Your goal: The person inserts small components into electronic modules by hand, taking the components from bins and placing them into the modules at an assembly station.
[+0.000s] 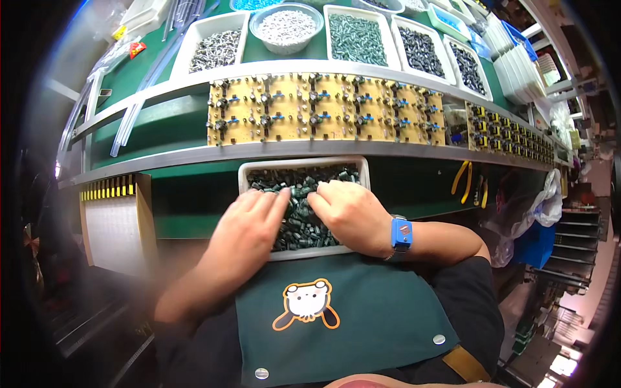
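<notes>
A white bin heaped with small dark green cylinder-shaped electronic parts, which look like capacitors, stands at the table's near edge. My left hand reaches over its left side, slightly blurred, fingers stretched out onto the parts. From the right, my right hand dips into the same heap with fingers curled; its fingertips point down, and whatever they pinch is hidden. A blue wrist strap sits on my right wrist.
Beyond the bin, metal rails carry a tan circuit board panel full of components. Behind it stand tubs of parts, including a round tub. Yellow-handled cutters lie right; a cardboard box stands left.
</notes>
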`<state>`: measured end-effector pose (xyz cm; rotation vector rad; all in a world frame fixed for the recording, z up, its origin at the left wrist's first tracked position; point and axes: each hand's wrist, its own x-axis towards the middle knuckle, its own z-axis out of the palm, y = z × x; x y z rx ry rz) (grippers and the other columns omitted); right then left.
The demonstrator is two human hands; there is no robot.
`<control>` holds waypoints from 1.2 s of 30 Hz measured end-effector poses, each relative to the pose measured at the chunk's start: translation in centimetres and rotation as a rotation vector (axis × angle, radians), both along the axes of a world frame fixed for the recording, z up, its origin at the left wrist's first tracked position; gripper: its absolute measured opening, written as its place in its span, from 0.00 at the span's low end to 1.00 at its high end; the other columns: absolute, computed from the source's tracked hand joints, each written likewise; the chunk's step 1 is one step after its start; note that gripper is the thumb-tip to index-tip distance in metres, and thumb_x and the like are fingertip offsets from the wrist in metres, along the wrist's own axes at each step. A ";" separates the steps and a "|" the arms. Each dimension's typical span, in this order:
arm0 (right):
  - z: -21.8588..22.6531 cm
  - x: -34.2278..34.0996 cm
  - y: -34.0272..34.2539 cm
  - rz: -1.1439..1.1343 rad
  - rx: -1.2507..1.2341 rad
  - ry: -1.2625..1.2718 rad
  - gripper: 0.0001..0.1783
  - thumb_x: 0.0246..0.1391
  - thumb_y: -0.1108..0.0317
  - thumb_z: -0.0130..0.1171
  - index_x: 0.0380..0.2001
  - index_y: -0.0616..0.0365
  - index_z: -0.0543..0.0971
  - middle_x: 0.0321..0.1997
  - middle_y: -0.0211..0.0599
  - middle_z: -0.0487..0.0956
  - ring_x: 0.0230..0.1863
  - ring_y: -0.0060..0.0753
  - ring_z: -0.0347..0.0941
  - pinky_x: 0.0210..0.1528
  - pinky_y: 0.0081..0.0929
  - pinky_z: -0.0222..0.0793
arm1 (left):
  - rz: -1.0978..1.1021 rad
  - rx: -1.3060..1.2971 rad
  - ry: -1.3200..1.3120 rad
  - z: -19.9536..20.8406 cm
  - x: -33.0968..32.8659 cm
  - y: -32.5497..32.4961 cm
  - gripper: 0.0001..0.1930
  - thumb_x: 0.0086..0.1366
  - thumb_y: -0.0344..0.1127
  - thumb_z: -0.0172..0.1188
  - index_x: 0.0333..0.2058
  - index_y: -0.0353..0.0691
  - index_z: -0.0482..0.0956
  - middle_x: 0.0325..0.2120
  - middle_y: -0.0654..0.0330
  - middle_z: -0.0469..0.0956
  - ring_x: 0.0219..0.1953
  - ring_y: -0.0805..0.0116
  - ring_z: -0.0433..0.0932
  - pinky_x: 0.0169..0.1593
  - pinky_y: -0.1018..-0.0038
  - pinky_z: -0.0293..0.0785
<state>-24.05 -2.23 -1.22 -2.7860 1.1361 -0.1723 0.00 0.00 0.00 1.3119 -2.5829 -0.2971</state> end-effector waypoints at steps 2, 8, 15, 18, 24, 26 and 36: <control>0.2 -0.2 -0.4 0.052 0.049 0.019 0.13 0.59 0.67 0.67 0.44 0.58 0.78 0.43 0.40 0.80 0.39 0.40 0.77 0.42 0.30 0.74 | -0.070 -0.005 -0.027 -0.6 -1.3 -1.0 0.27 0.61 0.33 0.67 0.61 0.40 0.76 0.48 0.53 0.81 0.47 0.58 0.79 0.60 0.64 0.73; 1.3 -1.7 -2.3 0.029 0.216 -0.345 0.08 0.63 0.70 0.63 0.42 0.63 0.78 0.39 0.41 0.81 0.35 0.38 0.78 0.39 0.27 0.75 | -0.193 -0.048 0.083 -1.4 -1.3 -2.8 0.11 0.65 0.34 0.59 0.46 0.41 0.78 0.35 0.58 0.77 0.37 0.61 0.76 0.47 0.67 0.75; 4.2 -1.5 -7.3 -0.409 1.414 -1.228 0.04 0.70 0.73 0.60 0.42 0.62 0.80 0.38 0.42 0.84 0.30 0.25 0.80 0.32 0.20 0.78 | -0.235 -0.031 0.158 -1.3 -1.7 -4.1 0.08 0.63 0.31 0.64 0.41 0.40 0.80 0.34 0.59 0.81 0.35 0.60 0.77 0.45 0.67 0.76; 3.9 -1.3 -8.3 -0.368 1.663 -1.365 0.05 0.70 0.74 0.60 0.45 0.63 0.81 0.36 0.41 0.84 0.31 0.26 0.80 0.33 0.20 0.80 | -0.192 -0.007 0.208 -1.5 -2.1 -4.2 0.08 0.61 0.30 0.66 0.39 0.41 0.80 0.33 0.59 0.81 0.34 0.60 0.77 0.44 0.67 0.76; 4.9 -1.3 -8.1 -0.492 1.619 -1.278 0.09 0.70 0.76 0.59 0.49 0.66 0.83 0.36 0.40 0.84 0.30 0.25 0.79 0.35 0.19 0.80 | -0.117 0.031 0.399 -2.1 -2.1 -3.6 0.06 0.63 0.28 0.64 0.35 0.42 0.76 0.32 0.59 0.77 0.32 0.61 0.75 0.41 0.67 0.76; 5.2 -1.2 -8.4 -0.456 1.523 -1.235 0.09 0.69 0.76 0.59 0.49 0.66 0.83 0.36 0.40 0.84 0.30 0.25 0.79 0.35 0.19 0.80 | -0.103 0.043 0.418 -1.9 -2.0 -3.5 0.06 0.62 0.27 0.65 0.36 0.41 0.76 0.32 0.59 0.78 0.32 0.61 0.75 0.41 0.67 0.76; 3.9 2.2 -16.7 -0.068 0.056 -0.697 0.07 0.57 0.81 0.65 0.36 0.58 0.87 0.34 0.30 0.83 0.33 0.24 0.71 0.39 0.20 0.71 | 0.001 0.042 0.634 -1.8 -1.7 -3.7 0.12 0.62 0.22 0.66 0.45 0.36 0.83 0.35 0.58 0.81 0.34 0.60 0.78 0.40 0.67 0.76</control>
